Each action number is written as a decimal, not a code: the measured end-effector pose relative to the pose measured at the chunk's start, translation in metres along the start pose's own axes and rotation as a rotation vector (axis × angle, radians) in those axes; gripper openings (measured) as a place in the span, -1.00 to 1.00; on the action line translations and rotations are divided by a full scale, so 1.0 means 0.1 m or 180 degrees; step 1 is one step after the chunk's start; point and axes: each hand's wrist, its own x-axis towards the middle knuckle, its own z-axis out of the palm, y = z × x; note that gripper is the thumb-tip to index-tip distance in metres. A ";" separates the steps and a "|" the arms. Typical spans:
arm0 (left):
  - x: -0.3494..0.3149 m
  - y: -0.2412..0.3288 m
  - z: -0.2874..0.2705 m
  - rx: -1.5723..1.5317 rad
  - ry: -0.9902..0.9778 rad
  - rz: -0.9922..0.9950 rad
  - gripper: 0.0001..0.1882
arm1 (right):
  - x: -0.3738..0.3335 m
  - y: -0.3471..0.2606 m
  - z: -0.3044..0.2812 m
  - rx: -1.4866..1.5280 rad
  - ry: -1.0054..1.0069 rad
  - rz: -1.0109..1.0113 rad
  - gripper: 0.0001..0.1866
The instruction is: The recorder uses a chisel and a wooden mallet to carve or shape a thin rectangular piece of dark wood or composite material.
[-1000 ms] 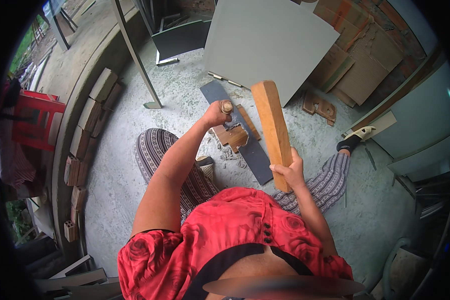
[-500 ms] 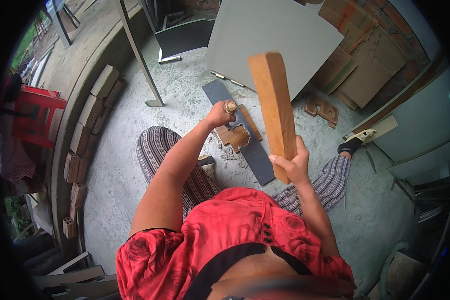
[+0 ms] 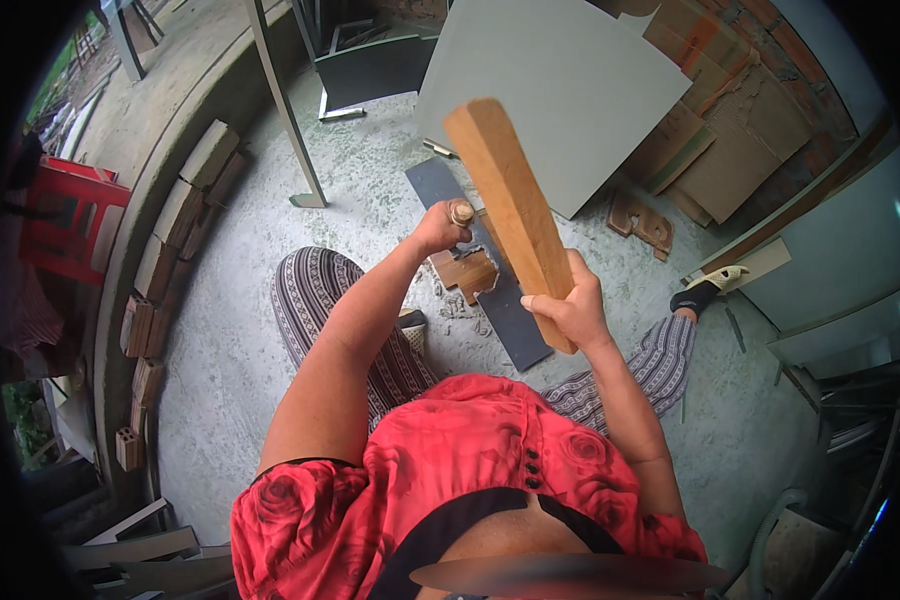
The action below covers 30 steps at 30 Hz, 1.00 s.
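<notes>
My left hand [image 3: 438, 230] is closed around an upright wooden-handled chisel [image 3: 461, 212]; only the round handle end shows, its blade hidden. Below it lies a brown wooden piece [image 3: 460, 271] with jagged, cut edges, on top of a long dark grey board [image 3: 516, 328]. My right hand [image 3: 575, 308] grips the lower end of a thick, squared wooden block [image 3: 507, 185]. The block is raised and tilted left, its far end past the chisel, apart from it in the picture, and it covers part of the board.
Wood chips lie around the board. A cut-out wooden piece [image 3: 640, 222] is on the floor to the right, near a large pale panel [image 3: 550, 90] and cardboard [image 3: 750, 140]. My gloved or socked foot [image 3: 710, 290] extends right. Bricks [image 3: 155, 265] line the left ledge; a metal post [image 3: 288, 110] stands ahead.
My right hand has moved a little left with the wooden block, whose far end has swung left toward the chisel's side. My left hand stays in place on the chisel.
</notes>
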 end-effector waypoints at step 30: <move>0.00 0.10 -0.19 -0.1012 0.1162 -0.1041 -0.76 | -0.60 1.60 0.53 0.1150 -0.0108 0.2146 -0.41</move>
